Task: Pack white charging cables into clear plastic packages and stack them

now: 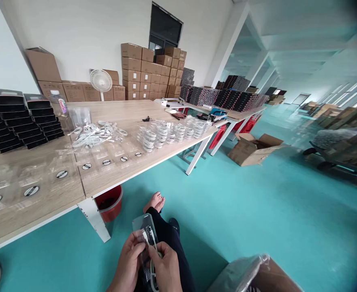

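Note:
Low over my lap, my left hand (pixel 129 261) grips the left side of a clear plastic packaging tray (pixel 142 221), with its thumb beside a white cable connector. Opposite it, my right hand (pixel 167 265) is closed on a white charging cable (pixel 152 269), thumb pressing near the connectors. The cable's looped part hangs between both hands, over the lower part of the tray. Fingers cover much of the tray, so I cannot tell how far the cable sits inside it.
On the wooden table (pixel 123 107) are a pile of loose white cables (pixel 101 133), stacks of packed cables (pixel 166 133), clear trays with round labels (pixel 106 162) and black boxes (pixel 12 117). A red bucket (pixel 110 205) stands underneath. A plastic-lined carton (pixel 275 275) is at lower right.

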A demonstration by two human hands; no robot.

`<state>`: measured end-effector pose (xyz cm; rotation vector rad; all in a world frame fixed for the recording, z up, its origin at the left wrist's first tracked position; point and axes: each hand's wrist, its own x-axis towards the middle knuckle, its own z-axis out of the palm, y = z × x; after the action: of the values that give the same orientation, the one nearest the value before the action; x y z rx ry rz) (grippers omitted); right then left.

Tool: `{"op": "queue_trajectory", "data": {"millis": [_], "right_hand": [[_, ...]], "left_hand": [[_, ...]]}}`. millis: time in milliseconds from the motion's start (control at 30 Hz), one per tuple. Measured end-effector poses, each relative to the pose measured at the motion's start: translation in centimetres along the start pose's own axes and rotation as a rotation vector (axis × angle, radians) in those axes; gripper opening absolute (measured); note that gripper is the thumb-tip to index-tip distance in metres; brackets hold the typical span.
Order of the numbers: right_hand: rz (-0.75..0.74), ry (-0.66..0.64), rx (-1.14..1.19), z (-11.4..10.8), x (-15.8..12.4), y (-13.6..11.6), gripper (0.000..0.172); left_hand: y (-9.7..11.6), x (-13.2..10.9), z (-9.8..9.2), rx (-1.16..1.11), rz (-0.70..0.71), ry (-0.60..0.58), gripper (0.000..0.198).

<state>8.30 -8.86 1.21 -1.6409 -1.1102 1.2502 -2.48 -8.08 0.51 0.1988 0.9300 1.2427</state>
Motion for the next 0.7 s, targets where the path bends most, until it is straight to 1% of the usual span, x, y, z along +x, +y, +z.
{"op": "queue_trajectory", "data": {"millis": [100,200,367,500,567,700], "right_hand": [[-0.006,-0.004,-0.023,0.3,0.1,0.0,0.029],[0.002,-0.012,-0.025,0.5,0.0,0.0,0.029],[0.009,-0.034,0.003,0.7,0.0,0.2,0.030],[0.033,-0.071,-0.018,1.0,0.3,0.1,0.026],[0.031,-0.084,-0.079,1.1,0.3,-0.1,0.023],[-0.029,-0.079,-0.332,1.3,0.2,-0.2,0.012]], "left_hand": [[0.1,-0.2,0.3,-0.016,0.017,-0.001,0.031],[-0.2,0.1,0.4,0.027,0.030,0.046,0.038],[-0.8,0.6,0.1,0.058,0.037,0.092,0.046],[-1.3,0.9,-0.4,0.066,0.089,0.159,0.047],[-1.4,1.2,-0.7,0.072,0.113,0.190,0.046],[-1.3,1.8,-1.2,0.104,0.158,0.257,0.042]]}}
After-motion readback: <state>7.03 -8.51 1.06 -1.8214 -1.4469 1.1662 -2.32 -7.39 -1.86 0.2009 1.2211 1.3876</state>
